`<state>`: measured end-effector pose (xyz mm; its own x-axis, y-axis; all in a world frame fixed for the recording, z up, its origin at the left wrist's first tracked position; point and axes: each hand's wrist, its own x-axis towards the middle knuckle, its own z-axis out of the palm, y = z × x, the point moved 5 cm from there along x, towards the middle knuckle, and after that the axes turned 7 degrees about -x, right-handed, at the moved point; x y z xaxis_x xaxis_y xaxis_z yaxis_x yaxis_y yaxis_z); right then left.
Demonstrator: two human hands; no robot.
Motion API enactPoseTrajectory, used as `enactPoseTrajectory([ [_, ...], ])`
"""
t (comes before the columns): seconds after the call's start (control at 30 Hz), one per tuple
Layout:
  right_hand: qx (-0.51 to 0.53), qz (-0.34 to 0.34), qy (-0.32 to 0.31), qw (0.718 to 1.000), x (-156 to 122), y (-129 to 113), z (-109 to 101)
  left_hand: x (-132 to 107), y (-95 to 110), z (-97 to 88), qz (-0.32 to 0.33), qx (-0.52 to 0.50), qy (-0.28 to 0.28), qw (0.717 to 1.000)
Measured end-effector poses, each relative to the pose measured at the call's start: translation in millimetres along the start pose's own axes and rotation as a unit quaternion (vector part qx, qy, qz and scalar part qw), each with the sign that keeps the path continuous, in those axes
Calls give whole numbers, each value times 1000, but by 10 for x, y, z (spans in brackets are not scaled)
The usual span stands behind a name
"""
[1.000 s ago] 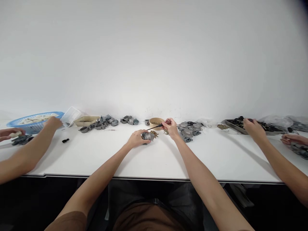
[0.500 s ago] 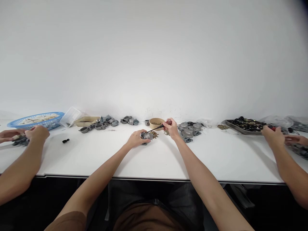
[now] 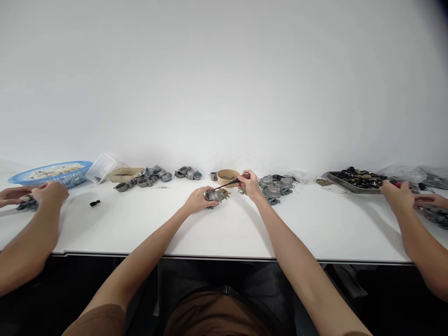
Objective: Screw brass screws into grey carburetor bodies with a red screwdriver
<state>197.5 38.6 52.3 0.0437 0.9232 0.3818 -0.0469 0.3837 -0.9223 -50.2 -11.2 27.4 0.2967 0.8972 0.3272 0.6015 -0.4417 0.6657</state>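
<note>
My left hand (image 3: pixel 198 200) is closed around a grey metal housing (image 3: pixel 215 196), like a carburetor body, resting on the white table (image 3: pixel 220 235). In my right hand (image 3: pixel 249 183) is a screwdriver (image 3: pixel 231 184) with a red and black handle; its dark shaft slants down to the left. The tip is at the top of the housing, but I cannot tell whether it touches a screw. Small brass-coloured screws (image 3: pixel 224 192) lie just behind the housing, and a round tan bowl (image 3: pixel 228 173) holding more of them stands behind.
Several assembled grey housings (image 3: pixel 275 189) stand right of my right hand. Loose grey metal parts (image 3: pixel 154 175) lie back left, near a blue basket (image 3: pixel 84 173). A dark tray (image 3: pixel 357 189) of small parts sits at right. Co-workers' hands (image 3: pixel 52 192) work at both sides.
The screwdriver's tip has shifted slightly right on the housing, and the housing looks a little turned in my left hand. Both hands keep their hold. The whole view has moved slightly.
</note>
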Motion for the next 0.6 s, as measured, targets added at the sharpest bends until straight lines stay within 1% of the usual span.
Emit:
enactPoseTrajectory([
  [0.17, -7, -6, -17, 1000, -5, -2, 2, -2, -7, -4, 3, -11, -3, 1000],
  [0.3, -14, -26, -51, 998, -47, -102, 29, 4, -29, -7, 4, -9, 0, 1000],
  [0.37, -45, -49, -65, 996, -68, -161, 36, 3, -38, -8, 1, -7, 3, 1000],
  [0.5, -160, -75, -43, 983, -76, -195, -1, -6, -30, -12, 5, -5, 8, 1000],
  [0.53, -171, -77, -42, 981, -73, -190, -6, -9, -28, -13, 3, -3, 10, 1000],
  [0.6, -162, -81, -57, 982, -66, -178, 2, -14, -26, -17, -3, -3, 12, 1000],
])
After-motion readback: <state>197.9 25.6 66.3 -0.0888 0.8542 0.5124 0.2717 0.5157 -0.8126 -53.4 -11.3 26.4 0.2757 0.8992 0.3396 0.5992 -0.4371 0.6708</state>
